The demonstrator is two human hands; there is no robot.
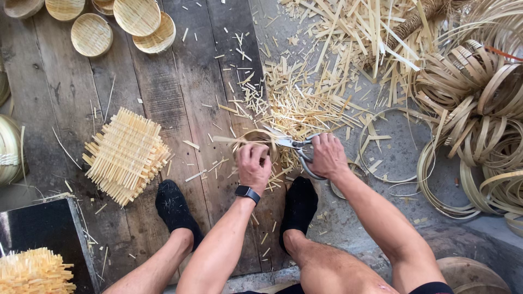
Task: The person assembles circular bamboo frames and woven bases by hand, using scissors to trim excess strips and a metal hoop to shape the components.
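Basket [256, 142], a small round woven one with loose strip ends sticking out at its rim, sits low over the floor [180, 98] between the hands, just ahead of the feet; the left hand [254, 166] is closed over its near side, fingers curled on the rim, a dark watch [247, 193] on that wrist; the right hand [327, 156] is closed around the handles of the scissors [297, 148], whose blades point left and meet the basket's edge, though how far the blades are parted I cannot tell; both feet wear black socks [298, 204] and rest on the planks; a spread of cut bamboo scraps [305, 92] lies just beyond the basket and thins out across the boards; a stack of square woven mats [126, 155] lies to the left, well apart from the hands; finished round baskets [139, 19] sit in a cluster at the upper left; coiled bamboo hoops [474, 109] pile up on the right, with a few thin rings [395, 144] flat on the ground near the right hand; another heap of mats [32, 271] shows at the lower left corner beside a dark box [49, 226].
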